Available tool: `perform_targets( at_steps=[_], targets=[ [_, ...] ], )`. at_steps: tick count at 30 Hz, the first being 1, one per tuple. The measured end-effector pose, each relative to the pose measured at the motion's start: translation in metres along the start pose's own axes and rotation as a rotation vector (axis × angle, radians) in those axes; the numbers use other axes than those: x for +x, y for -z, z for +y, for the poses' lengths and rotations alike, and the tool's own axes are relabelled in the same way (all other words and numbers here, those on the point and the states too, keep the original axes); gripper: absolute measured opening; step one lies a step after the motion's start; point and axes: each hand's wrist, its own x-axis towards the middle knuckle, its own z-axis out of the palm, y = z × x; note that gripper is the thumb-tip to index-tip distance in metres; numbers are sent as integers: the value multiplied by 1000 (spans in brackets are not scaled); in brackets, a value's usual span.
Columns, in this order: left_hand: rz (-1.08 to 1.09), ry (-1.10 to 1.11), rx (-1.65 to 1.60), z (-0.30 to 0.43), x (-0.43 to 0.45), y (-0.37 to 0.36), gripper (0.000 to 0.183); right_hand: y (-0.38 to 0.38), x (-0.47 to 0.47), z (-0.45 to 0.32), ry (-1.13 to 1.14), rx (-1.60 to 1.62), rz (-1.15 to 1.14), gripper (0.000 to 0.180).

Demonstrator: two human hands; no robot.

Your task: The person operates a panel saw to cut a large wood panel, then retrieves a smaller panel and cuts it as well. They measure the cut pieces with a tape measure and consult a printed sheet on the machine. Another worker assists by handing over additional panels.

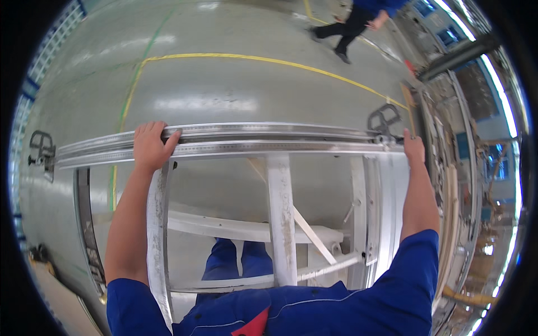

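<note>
My left hand (153,145) grips a long aluminium fence rail (260,147) left of its middle, fingers over the far edge and thumb along the top. Scale markings run along the rail. At the rail's right end my right hand (415,148) holds on, with its fingertips partly hidden. Close beside that hand, a dark stop (383,119) stands tilted on the rail. Another stop (41,145) sits at the far left end. Below the rail lies a white metal frame (282,218) with crossbars, between the rail and my body.
A person (351,25) in dark trousers walks on the grey floor at the top right. Yellow floor tape (235,55) runs beyond the rail. Long boards (449,227) and profiles are stacked at the right. A panel (63,290) leans at the lower left.
</note>
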Motion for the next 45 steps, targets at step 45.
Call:
perform_targets(
  at_steps=[45],
  targets=[
    [-34,-10,101,-1,0,5,25,17,-48,-50,573,725,-457,45]
  ],
)
